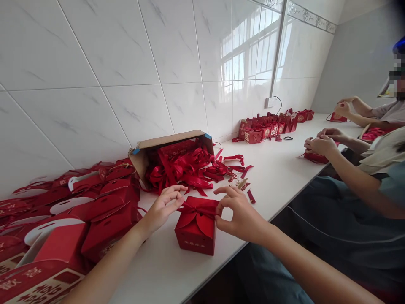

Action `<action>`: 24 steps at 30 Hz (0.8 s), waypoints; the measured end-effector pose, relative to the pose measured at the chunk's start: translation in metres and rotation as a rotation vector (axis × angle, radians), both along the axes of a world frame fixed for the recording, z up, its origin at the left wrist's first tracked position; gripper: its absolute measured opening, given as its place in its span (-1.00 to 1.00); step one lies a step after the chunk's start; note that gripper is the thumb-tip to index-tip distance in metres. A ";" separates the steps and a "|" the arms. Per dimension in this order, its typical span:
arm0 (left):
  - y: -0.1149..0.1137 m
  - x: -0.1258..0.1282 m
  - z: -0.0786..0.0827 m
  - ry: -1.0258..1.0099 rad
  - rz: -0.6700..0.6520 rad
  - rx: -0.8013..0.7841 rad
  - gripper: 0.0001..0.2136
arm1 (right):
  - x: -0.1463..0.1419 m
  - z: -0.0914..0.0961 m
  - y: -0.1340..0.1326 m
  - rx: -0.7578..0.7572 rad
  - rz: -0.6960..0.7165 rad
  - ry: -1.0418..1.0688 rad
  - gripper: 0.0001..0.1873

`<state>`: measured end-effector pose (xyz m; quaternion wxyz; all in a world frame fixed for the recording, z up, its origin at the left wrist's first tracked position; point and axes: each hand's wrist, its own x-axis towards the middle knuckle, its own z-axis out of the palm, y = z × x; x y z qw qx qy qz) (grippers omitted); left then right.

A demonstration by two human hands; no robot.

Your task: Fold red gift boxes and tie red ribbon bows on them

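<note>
A small red gift box [195, 232] with petal-shaped top flaps stands on the white counter [272, 181] in front of me. A red ribbon [199, 207] runs across its top. My left hand [163, 207] pinches the ribbon at the box's left top edge. My right hand [236, 213] pinches the ribbon's other end at the right top edge. Both hands rest at box height, fingers pressed together on the ribbon.
An open cardboard carton [167, 145] on its side spills red ribbons [186, 169] behind the box. Flat red boxes [79, 211] pile up at the left. Finished boxes [268, 126] line the far wall. Two other people [363, 169] work at the right.
</note>
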<state>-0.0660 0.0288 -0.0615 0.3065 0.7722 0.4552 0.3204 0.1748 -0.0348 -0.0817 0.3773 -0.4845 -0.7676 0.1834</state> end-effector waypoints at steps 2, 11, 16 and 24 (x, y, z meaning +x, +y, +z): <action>0.003 -0.002 -0.001 0.025 0.024 0.059 -0.71 | -0.001 0.001 -0.001 0.013 -0.009 -0.028 -0.89; 0.006 0.002 -0.011 -0.195 0.156 0.027 -0.78 | -0.008 0.001 0.001 0.072 -0.086 -0.077 -0.85; 0.006 0.008 -0.031 -0.558 0.120 -0.284 -0.73 | 0.004 -0.021 0.002 -0.042 0.127 0.161 -0.28; 0.004 0.013 -0.053 -0.911 0.112 -0.650 -0.61 | -0.017 -0.050 -0.004 -0.169 0.070 0.246 0.37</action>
